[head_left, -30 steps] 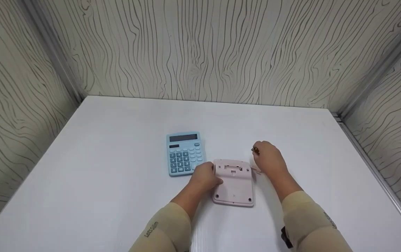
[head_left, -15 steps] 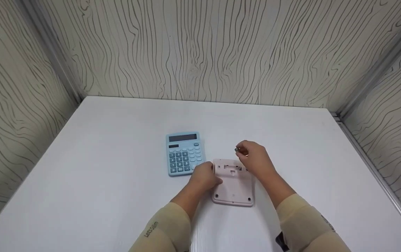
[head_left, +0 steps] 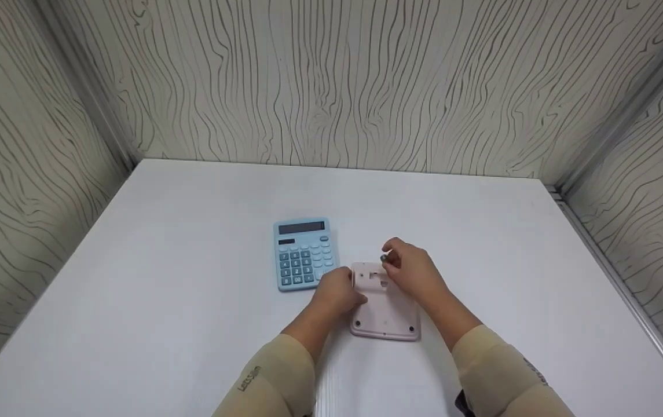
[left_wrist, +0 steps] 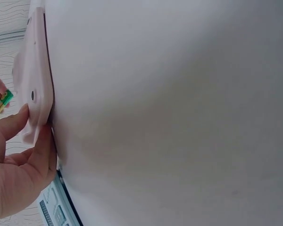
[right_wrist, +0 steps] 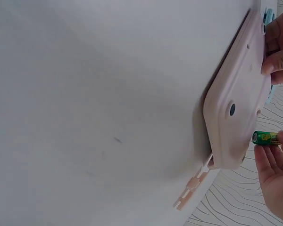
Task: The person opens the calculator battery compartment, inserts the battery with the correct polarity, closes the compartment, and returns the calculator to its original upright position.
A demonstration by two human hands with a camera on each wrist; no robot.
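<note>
A pink calculator (head_left: pixel 386 313) lies face down on the white table, the battery compartment (head_left: pixel 375 277) in its back uncovered and partly behind the right hand. My left hand (head_left: pixel 337 292) grips its left edge, thumb on the back and fingers at the side. Just above the compartment, my right hand (head_left: pixel 418 272) pinches a small green and yellow battery (right_wrist: pixel 265 138) between thumb and fingers. A slim pink battery cover (right_wrist: pixel 192 187) rests on the table by the calculator's edge in the right wrist view.
A light blue calculator (head_left: pixel 306 255) lies face up beside the left hand, close to the pink one. The white table (head_left: pixel 192 278) is bordered by wood-patterned panels (head_left: pixel 319 87) at the back and both sides.
My right hand has moved left, carrying the battery from beside the pink calculator to over its battery compartment. The left hand keeps its grip, and both calculators stay in place.
</note>
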